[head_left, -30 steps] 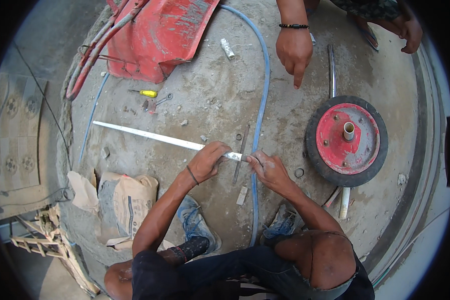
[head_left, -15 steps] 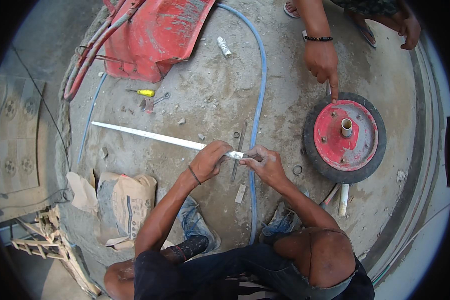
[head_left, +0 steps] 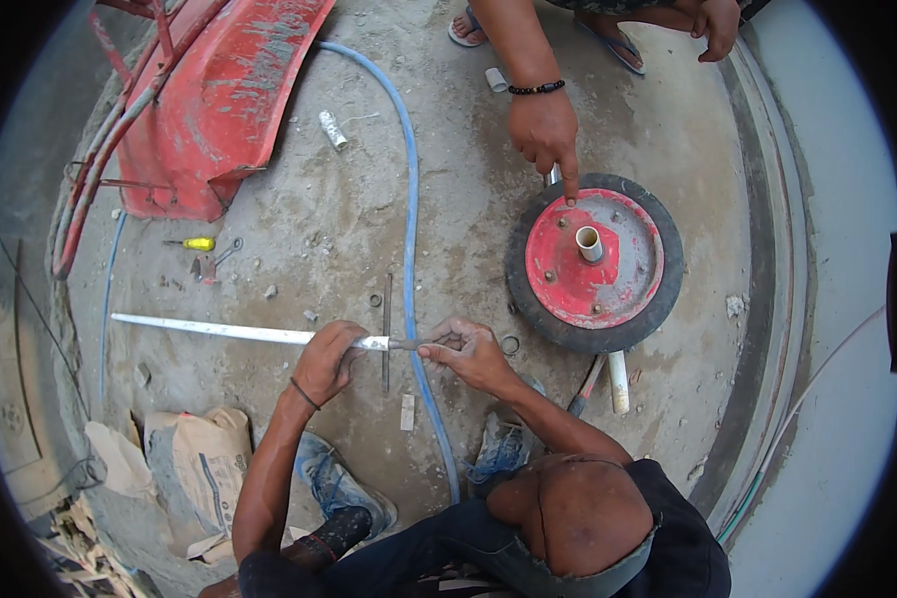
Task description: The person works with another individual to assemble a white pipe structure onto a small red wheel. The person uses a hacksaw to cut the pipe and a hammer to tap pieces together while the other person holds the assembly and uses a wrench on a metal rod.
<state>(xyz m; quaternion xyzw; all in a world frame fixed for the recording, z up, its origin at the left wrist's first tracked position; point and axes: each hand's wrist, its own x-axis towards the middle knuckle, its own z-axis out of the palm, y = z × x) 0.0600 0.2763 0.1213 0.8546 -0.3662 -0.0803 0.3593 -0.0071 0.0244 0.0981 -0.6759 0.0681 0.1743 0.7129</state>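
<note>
My left hand (head_left: pixel 326 365) is closed round a long white pipe (head_left: pixel 219 330) near its right end. The pipe stretches leftward over the floor, narrowing with distance. From its right end juts a short dark grey, rod-like piece (head_left: pixel 405 345). My right hand (head_left: pixel 470 355) pinches the outer end of that piece between thumb and fingers; the fingertips partly hide it. Below and around the hands lie a thin rusty rod (head_left: pixel 387 334), a small metal ring (head_left: pixel 375 300) and a blue hose (head_left: pixel 410 199).
A wheel with a red hub (head_left: pixel 636 261) lies at right, a pipe stub upright in its centre. Another person's hand (head_left: pixel 545 130) points at its rim. A red wheelbarrow tray (head_left: pixel 219 110), yellow-handled screwdriver (head_left: pixel 199 243), torn paper sack (head_left: pixel 209 463) and foil-like roll (head_left: pixel 333 130) lie about.
My view has swung to the right. My right hand has drawn back from the pipe's end, and the dark grey piece now shows between pipe and fingers.
</note>
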